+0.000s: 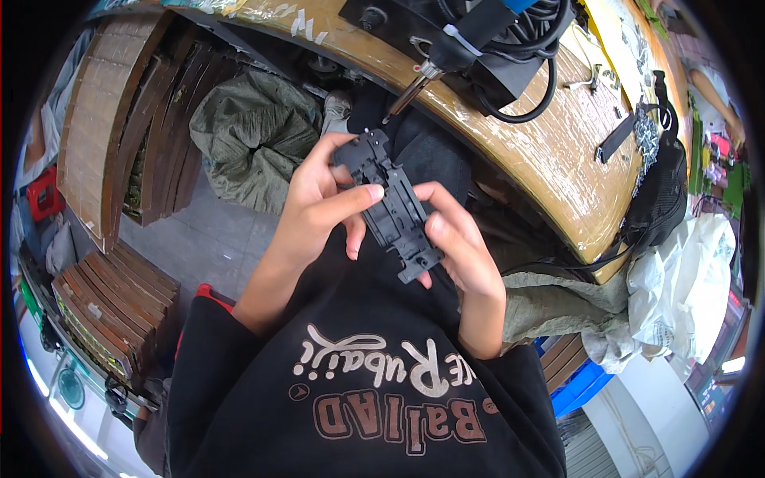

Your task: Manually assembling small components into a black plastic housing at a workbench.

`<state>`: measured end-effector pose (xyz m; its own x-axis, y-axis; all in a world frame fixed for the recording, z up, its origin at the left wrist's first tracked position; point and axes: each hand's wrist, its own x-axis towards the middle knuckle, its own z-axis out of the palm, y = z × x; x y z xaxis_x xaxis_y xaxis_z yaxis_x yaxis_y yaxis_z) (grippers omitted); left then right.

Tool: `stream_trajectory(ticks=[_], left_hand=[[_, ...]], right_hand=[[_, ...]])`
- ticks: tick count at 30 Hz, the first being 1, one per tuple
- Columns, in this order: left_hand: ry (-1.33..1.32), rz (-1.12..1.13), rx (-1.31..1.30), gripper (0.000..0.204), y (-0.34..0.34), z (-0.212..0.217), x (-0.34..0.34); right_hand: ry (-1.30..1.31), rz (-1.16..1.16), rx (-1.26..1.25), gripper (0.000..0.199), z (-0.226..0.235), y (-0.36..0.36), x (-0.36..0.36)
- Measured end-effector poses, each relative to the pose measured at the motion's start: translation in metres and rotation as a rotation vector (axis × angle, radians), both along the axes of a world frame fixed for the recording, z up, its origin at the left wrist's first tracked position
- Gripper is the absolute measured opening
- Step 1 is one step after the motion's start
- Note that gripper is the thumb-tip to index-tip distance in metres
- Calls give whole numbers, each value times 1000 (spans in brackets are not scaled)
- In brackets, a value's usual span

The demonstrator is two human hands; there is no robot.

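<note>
A long black plastic part (390, 203) with ribs and holes lies across both my hands above my lap. My left hand (315, 211) grips its upper half, thumb laid over its top face. My right hand (458, 247) holds its lower end from the right side. Just above the part, a soldering iron (446, 60) with a metal tip rests on the edge of the wooden workbench (558, 151), tip pointing down toward the part.
Black cables and a dark box (510, 48) sit on the bench. A black strap and small metal parts (645, 135) lie at its right. Stacked wooden trays (111, 127) stand at left, an olive cloth (247, 135) on the floor, white bags (685, 279) at right.
</note>
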<state>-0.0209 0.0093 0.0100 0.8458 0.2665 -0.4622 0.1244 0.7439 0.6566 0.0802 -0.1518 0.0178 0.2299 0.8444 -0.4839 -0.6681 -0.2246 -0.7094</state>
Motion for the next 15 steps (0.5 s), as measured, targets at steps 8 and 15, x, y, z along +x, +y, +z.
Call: stream_trajectory(ticks=[8, 15], left_hand=[[-3, -14, 39, 41, 6, 11, 6], [-7, 4, 48, 43, 7, 12, 6]], right_hand=[[56, -9, -62, 26, 19, 8, -10], [59, -45, -31, 26, 20, 10, -13]])
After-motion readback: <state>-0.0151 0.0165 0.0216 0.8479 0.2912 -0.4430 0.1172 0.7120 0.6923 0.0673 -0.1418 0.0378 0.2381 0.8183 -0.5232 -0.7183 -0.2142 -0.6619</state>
